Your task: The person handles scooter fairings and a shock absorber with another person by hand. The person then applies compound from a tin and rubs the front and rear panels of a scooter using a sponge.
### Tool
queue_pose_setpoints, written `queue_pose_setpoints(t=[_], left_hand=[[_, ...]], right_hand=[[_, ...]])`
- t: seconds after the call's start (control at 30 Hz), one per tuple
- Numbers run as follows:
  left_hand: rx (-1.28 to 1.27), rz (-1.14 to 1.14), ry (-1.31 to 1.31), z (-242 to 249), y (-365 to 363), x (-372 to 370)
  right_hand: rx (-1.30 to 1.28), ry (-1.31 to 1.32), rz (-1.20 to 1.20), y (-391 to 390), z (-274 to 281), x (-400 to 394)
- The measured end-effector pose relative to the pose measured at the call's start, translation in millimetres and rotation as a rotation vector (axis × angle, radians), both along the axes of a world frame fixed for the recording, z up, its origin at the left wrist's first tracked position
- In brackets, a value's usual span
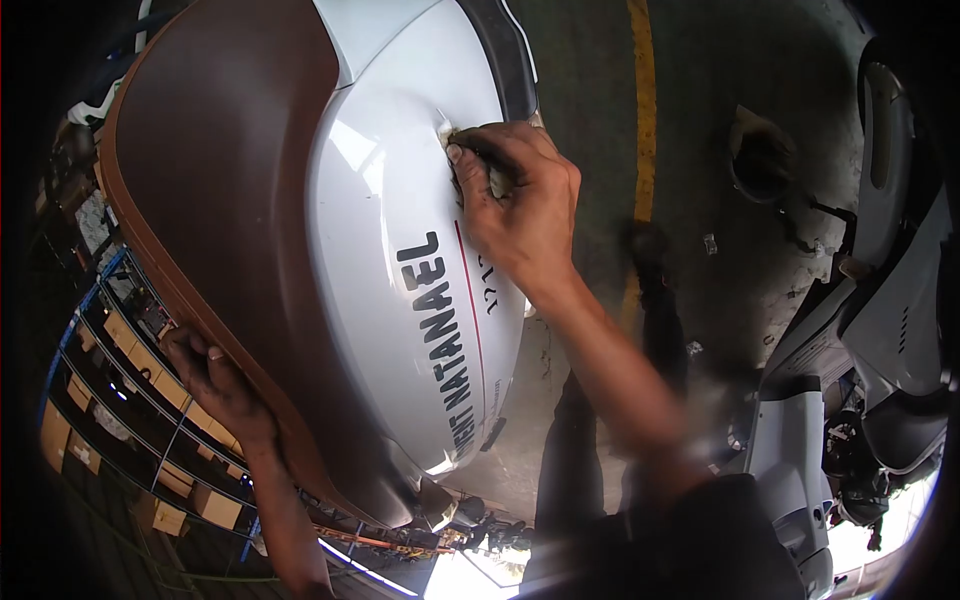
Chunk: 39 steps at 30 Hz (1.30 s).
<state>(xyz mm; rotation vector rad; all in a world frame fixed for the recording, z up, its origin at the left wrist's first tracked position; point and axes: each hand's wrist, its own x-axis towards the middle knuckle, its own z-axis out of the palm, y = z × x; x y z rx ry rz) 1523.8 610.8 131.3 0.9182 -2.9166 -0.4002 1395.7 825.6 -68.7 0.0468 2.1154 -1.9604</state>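
Observation:
A scooter's glossy white side panel (375,240) with dark lettering and a thin red line fills the middle of the view. Against its upper part, my right hand (525,195) pinches with thumb and fingertips. A small pale patch shows beside those dark-stained fingertips, but what they hold is mostly hidden. Alongside the panel runs the scooter's brown seat (220,170). My left hand (220,390) is at the seat's lower left edge, its fingers curled against the rim.
Beyond the panel, a yellow line (645,110) crosses the grey floor. A dark round container (762,165) stands there. Grey scooter bodywork (790,460) is at the right. Shelves with cardboard boxes (215,507) are at the lower left.

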Motion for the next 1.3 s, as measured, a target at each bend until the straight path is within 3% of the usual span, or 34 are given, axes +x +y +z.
queue_pose_setpoints(t=[0.1,0.27,0.37,0.53,0.7,0.83,1.0,1.1,1.3], left_hand=[[-0.026,-0.022,-0.006,0,-1,-3],[-0.004,-0.003,-0.007,0,5,-5],[-0.049,-0.019,-0.02,1,2,-2],[-0.021,-0.012,-0.005,-1,1,-2],[-0.044,0.004,-0.021,1,3,-4],[-0.055,-0.011,-0.032,-1,0,0],[-0.026,0.01,-0.026,-2,4,-3],[-0.011,0.032,-0.041,2,8,-3],[-0.086,0.009,-0.063,0,5,-2]], right_hand=[[-0.067,-0.063,0.026,24,22,40],[-0.015,0.011,0.006,-4,-2,-7],[-0.039,-0.009,0.034,21,10,39],[-0.024,0.061,0.02,-2,-6,-5],[-0.046,0.01,0.058,20,17,32],[-0.032,0.081,0.039,-16,1,-26],[-0.035,0.169,0.102,17,28,30],[-0.068,0.164,0.047,-10,14,-15],[-0.109,0.159,0.099,7,21,9]])
